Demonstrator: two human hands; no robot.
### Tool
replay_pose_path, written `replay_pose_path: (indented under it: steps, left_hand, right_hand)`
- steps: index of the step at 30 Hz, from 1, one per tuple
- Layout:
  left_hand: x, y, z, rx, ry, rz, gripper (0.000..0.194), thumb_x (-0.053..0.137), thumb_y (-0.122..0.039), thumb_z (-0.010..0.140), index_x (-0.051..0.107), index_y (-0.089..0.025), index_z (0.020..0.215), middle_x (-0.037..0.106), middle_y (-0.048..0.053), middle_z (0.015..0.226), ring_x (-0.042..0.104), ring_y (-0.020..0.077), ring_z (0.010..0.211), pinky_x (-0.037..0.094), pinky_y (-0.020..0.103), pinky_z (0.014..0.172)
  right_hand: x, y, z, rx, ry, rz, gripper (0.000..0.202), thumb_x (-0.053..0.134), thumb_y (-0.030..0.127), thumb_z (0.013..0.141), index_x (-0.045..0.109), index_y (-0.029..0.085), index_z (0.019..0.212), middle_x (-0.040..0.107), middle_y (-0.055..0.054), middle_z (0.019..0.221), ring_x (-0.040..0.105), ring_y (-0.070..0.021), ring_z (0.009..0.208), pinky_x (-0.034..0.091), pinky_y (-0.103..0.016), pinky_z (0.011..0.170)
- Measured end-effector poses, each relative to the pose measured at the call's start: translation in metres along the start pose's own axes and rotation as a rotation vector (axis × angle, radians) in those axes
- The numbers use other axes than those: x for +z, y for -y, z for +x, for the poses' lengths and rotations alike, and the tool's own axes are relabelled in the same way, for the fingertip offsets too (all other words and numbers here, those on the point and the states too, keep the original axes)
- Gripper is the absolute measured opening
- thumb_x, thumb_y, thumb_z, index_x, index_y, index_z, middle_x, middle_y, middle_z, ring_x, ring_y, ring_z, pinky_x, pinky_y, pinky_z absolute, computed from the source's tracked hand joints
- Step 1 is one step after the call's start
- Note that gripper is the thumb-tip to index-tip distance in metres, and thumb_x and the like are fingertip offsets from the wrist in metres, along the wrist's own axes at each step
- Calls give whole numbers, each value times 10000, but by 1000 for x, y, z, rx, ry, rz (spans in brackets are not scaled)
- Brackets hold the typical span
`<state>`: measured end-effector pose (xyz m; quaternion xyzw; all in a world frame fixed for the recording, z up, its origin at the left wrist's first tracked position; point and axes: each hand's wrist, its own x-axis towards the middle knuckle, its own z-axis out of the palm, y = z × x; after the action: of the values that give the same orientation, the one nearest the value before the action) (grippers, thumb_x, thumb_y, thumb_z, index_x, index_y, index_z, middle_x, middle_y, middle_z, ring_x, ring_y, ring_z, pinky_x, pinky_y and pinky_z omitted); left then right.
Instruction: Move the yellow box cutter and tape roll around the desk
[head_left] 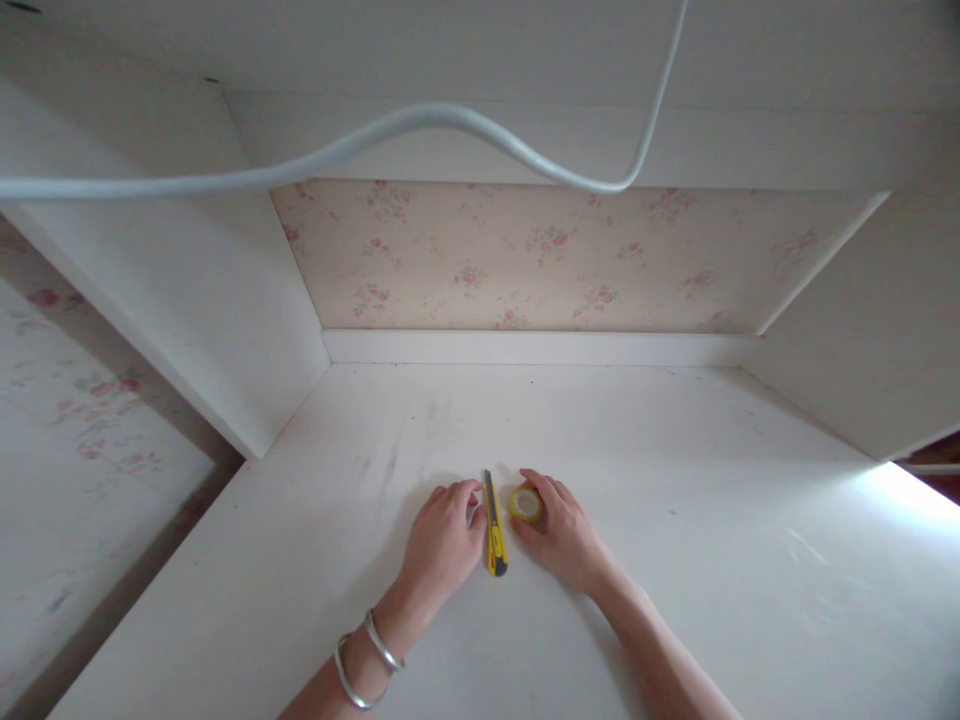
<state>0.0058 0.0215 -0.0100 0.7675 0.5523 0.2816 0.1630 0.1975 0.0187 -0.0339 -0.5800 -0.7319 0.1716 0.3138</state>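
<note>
A yellow and black box cutter (493,527) lies lengthwise on the white desktop, between my two hands. Just left of it rests my left hand (448,535), its fingers loosely curled, with a gap between thumb and forefinger and nothing seen in them. The fingertips come close to the cutter; whether they touch it I cannot tell. On the other side, my right hand (561,527) has its thumb and fingers around a small roll of yellow tape (526,505), which has a pale centre and sits on the desktop.
A white cable (450,115) hangs across the upper view, close to the camera. White side panels stand at left (187,260) and right (847,330). Flowered wallpaper (540,260) covers the back above a white ledge (540,347). Dark smudges mark the desktop (300,560).
</note>
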Motion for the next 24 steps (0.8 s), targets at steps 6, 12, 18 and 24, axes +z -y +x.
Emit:
replay_pose_path:
  steps: [6,12,18,24]
  left_hand:
    - [-1,-1,-1,-10,21,4,201,479,-210,861,574,-211,1037,652,40,897,590,202,879,464,348,813]
    - [0,-2,0,-28,22,9,173,482,-209,856,590,-215,991,655,37,870,597,194,849,451,322,790]
    - [-2,-5,-1,-84,103,75,160,445,-253,881,580,-203,809,634,21,753,586,163,739,393,257,666]
    - [-2,-7,-1,-84,156,135,251,394,-306,915,573,-207,770,647,12,743,580,147,691,335,248,608]
  right_hand:
    - [-4,1,-2,-57,9,24,588,549,160,701,424,229,1272,555,-66,1190,499,-223,1113,410,-372,966]
    - [-1,3,-1,-10,-17,-8,585,616,279,725,422,237,1275,509,-82,1233,487,-246,1130,410,-388,967]
    - [1,0,0,53,-24,-27,557,621,318,737,440,226,1256,569,-78,1141,532,-233,1058,430,-379,926]
    - [-1,0,0,53,-22,-10,536,603,282,737,450,215,1247,586,-79,1126,538,-224,1053,432,-362,918]
